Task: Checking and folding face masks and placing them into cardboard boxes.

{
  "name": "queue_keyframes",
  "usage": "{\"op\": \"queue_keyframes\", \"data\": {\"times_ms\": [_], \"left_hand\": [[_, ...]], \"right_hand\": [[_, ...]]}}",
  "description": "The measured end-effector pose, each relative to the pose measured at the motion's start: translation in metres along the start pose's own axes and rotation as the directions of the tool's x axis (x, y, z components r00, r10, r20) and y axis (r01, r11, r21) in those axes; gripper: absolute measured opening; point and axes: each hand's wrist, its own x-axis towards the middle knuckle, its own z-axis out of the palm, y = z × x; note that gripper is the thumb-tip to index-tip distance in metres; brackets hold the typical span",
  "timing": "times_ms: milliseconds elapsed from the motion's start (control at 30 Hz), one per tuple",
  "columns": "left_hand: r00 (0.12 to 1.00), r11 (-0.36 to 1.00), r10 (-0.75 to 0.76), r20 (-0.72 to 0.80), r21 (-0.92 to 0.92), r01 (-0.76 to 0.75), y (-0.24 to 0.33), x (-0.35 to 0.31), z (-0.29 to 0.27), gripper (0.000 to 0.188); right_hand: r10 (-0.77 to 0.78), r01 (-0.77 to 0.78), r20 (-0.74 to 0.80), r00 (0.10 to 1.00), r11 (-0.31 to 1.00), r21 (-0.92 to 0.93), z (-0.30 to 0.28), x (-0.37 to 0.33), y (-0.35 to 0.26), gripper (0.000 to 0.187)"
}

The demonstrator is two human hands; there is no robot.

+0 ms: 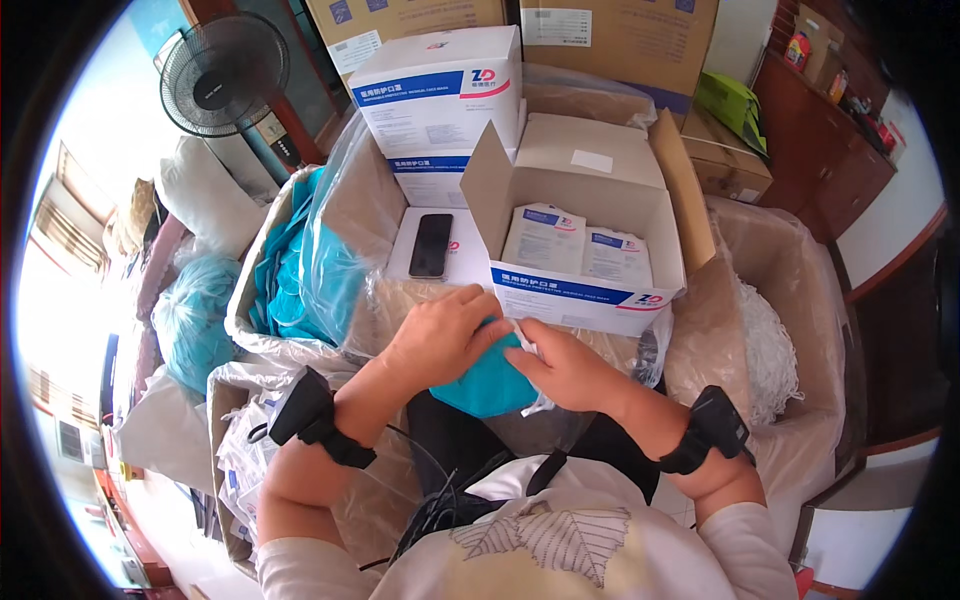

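Presently, step: a teal mask [487, 385] is being folded or flattened over the lap, judged a prep stage before packing.
L hand [440, 335]: fingers curled down on the mask's top edge, clamped on it.
R hand [570, 368]: pinched together on the mask's white strap end [527, 345], w/ thumb pressing.
Mask location: held btwn both hands, just below the open white box [580, 215].
Box: flaps up, two flat white packets [578, 250] seen inside.
Phone [431, 245]: laid on a closed white box, left of the open one.
Next move, judged: mask needs a flat, tidy fold; a firm grip to be kept on the strap.
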Motion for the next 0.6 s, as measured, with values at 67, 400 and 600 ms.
{"op": "queue_keyframes", "data": {"times_ms": [67, 400, 600], "left_hand": [[0.996, 0.994, 0.087, -0.023, 0.065, -0.085, -0.005, -0.006, 0.012, 0.019], [0.967, 0.974, 0.227, -0.114, 0.01, -0.228, -0.019, -0.015, 0.018, 0.015], [0.98, 0.987, 0.119, -0.156, 0.127, -0.099, -0.018, -0.015, 0.026, 0.02]], "right_hand": [[0.102, -0.102, 0.148, 0.984, 0.995, -0.01, -0.007, -0.009, -0.006, 0.021], [0.245, -0.197, 0.295, 0.923, 0.963, -0.184, -0.014, -0.025, -0.012, 0.021], [-0.118, 0.14, 0.075, 0.99, 0.825, -0.547, -0.006, -0.006, -0.024, 0.022]]}}
